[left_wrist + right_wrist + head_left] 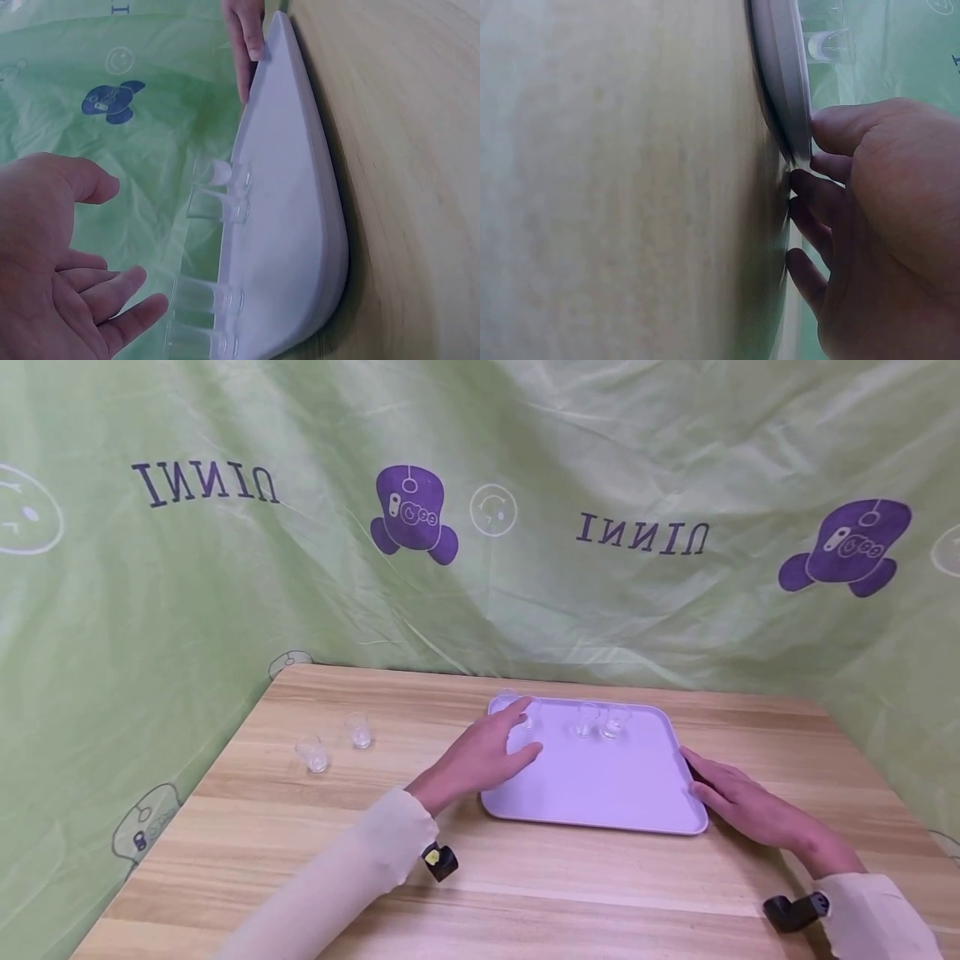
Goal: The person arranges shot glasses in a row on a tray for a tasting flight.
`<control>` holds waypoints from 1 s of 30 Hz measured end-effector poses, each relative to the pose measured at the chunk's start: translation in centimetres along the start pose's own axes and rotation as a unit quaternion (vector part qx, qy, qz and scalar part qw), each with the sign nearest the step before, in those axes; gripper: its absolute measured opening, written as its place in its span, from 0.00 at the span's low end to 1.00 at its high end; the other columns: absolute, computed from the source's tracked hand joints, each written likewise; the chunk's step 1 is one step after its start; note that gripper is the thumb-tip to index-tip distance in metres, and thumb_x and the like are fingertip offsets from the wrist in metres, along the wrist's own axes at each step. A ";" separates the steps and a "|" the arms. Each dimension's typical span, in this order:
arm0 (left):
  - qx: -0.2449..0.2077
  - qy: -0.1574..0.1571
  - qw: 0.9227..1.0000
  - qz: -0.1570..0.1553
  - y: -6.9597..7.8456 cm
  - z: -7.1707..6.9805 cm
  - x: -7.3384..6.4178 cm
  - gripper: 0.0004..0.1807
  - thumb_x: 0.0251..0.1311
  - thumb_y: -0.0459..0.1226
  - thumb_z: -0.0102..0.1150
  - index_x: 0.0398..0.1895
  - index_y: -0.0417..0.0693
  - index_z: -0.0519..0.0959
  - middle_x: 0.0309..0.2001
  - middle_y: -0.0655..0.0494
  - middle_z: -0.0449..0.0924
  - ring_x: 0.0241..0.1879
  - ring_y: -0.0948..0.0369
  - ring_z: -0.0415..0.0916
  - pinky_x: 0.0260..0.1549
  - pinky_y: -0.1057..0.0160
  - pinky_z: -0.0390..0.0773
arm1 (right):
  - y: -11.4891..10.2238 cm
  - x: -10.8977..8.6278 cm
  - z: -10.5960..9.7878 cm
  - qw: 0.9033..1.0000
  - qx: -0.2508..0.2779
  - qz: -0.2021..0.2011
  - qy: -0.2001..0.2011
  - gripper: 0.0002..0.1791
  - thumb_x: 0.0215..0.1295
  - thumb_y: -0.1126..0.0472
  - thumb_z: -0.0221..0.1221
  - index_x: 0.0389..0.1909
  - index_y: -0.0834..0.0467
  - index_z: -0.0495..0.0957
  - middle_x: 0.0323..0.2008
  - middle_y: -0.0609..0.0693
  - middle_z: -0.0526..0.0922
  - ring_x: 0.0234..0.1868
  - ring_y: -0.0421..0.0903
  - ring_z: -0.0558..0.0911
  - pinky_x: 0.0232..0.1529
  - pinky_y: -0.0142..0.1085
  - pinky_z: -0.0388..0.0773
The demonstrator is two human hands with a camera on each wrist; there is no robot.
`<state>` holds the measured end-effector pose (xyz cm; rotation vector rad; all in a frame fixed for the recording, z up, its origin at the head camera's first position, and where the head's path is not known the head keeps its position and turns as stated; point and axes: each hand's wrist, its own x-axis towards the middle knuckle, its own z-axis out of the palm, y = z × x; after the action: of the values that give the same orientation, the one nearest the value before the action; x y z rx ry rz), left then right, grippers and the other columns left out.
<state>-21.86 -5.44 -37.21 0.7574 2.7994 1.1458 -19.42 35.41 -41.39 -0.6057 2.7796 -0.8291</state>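
Observation:
A light purple tray lies on the wooden table, with several small clear shot glasses along its far side. Two of these, a shot glass and another shot glass, stand close together right of centre. The rest are near the far left corner, partly hidden behind my left hand in the head view. That hand hovers over the tray's left part, thumb and fingers spread, holding nothing. At the right edge, my right hand touches the tray's rim with thumb and fingertips, its lower fingers resting on the table.
Left of the tray, a shot glass and a second shot glass stand on the wooden table. A green printed curtain hangs behind the table and along its left and right sides.

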 end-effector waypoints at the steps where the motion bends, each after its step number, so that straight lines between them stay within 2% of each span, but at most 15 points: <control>1: -0.002 0.003 1.000 0.001 -0.2 -0.2 -0.1 0.39 0.71 0.47 0.61 0.79 0.45 0.60 0.69 0.46 0.73 0.67 0.51 0.72 0.65 0.51 0.70 | 0.0 0.0 0.0 1.000 0.000 0.000 -0.002 0.36 0.82 0.53 0.50 0.80 0.65 0.51 0.76 0.72 0.54 0.73 0.77 0.53 0.63 0.74 0.53; 4: -0.003 0.016 1.000 0.008 -0.7 -0.8 -0.5 0.36 0.70 0.45 0.62 0.78 0.45 0.63 0.68 0.44 0.74 0.65 0.49 0.73 0.63 0.50 0.73 | -0.1 0.1 0.0 1.000 -0.002 -0.001 -0.003 0.36 0.82 0.53 0.50 0.80 0.65 0.51 0.76 0.72 0.54 0.73 0.77 0.53 0.63 0.74 0.53; 10: -0.009 0.047 0.999 0.018 -1.5 -1.8 -1.4 0.32 0.69 0.43 0.64 0.74 0.46 0.69 0.64 0.48 0.77 0.61 0.53 0.76 0.59 0.52 0.76 | -0.1 0.1 0.0 1.000 -0.001 -0.001 -0.002 0.36 0.82 0.53 0.50 0.80 0.65 0.50 0.76 0.72 0.54 0.73 0.77 0.53 0.63 0.74 0.53; 13: -0.006 0.060 0.998 0.023 -2.0 -2.2 -1.8 0.30 0.69 0.43 0.64 0.72 0.45 0.71 0.64 0.49 0.77 0.61 0.52 0.76 0.57 0.51 0.77 | 0.0 0.1 0.0 1.000 -0.001 0.000 -0.001 0.36 0.82 0.53 0.50 0.80 0.65 0.50 0.76 0.72 0.54 0.73 0.77 0.53 0.63 0.74 0.53; 19: -0.003 0.079 0.997 0.021 -2.6 -3.1 -2.9 0.29 0.68 0.42 0.65 0.69 0.42 0.73 0.64 0.51 0.77 0.58 0.53 0.78 0.51 0.53 0.81 | 0.0 0.0 0.0 1.000 0.000 0.000 -0.005 0.36 0.82 0.53 0.50 0.80 0.65 0.50 0.76 0.72 0.54 0.73 0.77 0.53 0.63 0.74 0.53; 30: 0.008 0.110 0.994 0.013 -4.1 -4.5 -5.3 0.24 0.69 0.41 0.65 0.65 0.43 0.76 0.61 0.52 0.79 0.55 0.54 0.78 0.48 0.54 0.82 | 0.0 0.0 0.0 1.000 -0.002 -0.001 0.000 0.35 0.82 0.53 0.49 0.81 0.64 0.50 0.76 0.72 0.54 0.73 0.77 0.53 0.63 0.74 0.53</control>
<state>-19.82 -13.25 -37.50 0.7126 2.9883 1.2862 -19.46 35.39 -41.46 -0.6106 2.7823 -0.8231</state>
